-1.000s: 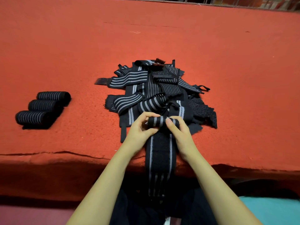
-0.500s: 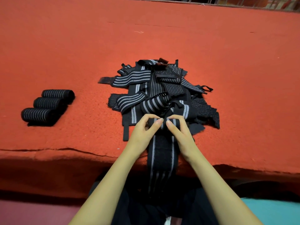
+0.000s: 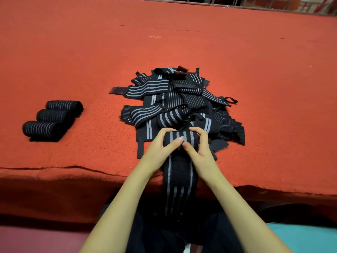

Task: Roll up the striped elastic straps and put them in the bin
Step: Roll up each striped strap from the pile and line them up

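Gripping half-rolled striped strap (image 3: 182, 138) near desk (image 3: 273, 88) edge, left hand (image 3: 160, 147) and right hand (image 3: 200, 147) curled round roll; tail hanging over edge; loose strap pile (image 3: 175, 99) just behind; three finished rolls (image 3: 52, 119) well left.

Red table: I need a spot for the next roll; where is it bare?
Bare cloth lies between the three rolls and the strap pile, right of the pile, and beyond it to the far edge. Crowded: the near edge, where left hand and right hand grip the half-rolled strap.
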`<control>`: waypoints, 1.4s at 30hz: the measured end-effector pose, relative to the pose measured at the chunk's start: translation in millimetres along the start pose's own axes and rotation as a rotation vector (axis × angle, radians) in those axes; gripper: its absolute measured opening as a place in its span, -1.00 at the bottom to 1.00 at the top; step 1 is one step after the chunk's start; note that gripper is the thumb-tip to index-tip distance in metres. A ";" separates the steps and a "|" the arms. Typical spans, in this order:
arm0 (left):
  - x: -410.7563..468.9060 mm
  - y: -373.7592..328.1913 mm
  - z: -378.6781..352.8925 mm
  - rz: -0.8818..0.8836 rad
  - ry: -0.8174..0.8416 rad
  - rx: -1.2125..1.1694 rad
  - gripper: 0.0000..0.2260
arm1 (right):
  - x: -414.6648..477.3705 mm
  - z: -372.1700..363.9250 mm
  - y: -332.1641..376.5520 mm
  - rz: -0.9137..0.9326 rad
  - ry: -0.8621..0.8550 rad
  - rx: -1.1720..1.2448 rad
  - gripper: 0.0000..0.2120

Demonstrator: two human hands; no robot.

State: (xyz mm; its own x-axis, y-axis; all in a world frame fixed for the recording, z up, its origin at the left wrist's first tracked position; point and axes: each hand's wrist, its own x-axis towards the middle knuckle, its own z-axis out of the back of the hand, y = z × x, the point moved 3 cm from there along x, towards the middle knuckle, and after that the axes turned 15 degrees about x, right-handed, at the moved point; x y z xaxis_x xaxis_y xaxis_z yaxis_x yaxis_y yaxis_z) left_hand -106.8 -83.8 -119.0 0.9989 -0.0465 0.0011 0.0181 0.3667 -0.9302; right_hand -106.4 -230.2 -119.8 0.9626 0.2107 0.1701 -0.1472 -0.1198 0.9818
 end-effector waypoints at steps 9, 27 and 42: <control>-4.2 -2.6 -0.2 -0.189 -0.051 -0.081 -0.66 | 9.0 2.5 -4.0 -0.158 -0.035 0.333 -0.70; -5.8 -6.0 1.0 -0.156 -0.196 -0.097 -0.94 | 5.8 2.7 -3.4 -0.028 0.036 0.204 -0.68; -5.5 -7.4 0.1 -0.004 0.036 -0.069 -0.75 | -3.9 1.9 -8.3 0.032 -0.053 -0.051 -0.44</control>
State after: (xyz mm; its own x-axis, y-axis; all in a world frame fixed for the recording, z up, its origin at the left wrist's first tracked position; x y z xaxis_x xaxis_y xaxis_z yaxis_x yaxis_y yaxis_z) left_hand -112.4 -86.2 -112.1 0.9966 -0.0816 -0.0074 0.0176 0.3014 -0.9533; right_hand -108.5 -231.9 -128.7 0.9677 0.1557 0.1984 -0.1885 -0.0761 0.9791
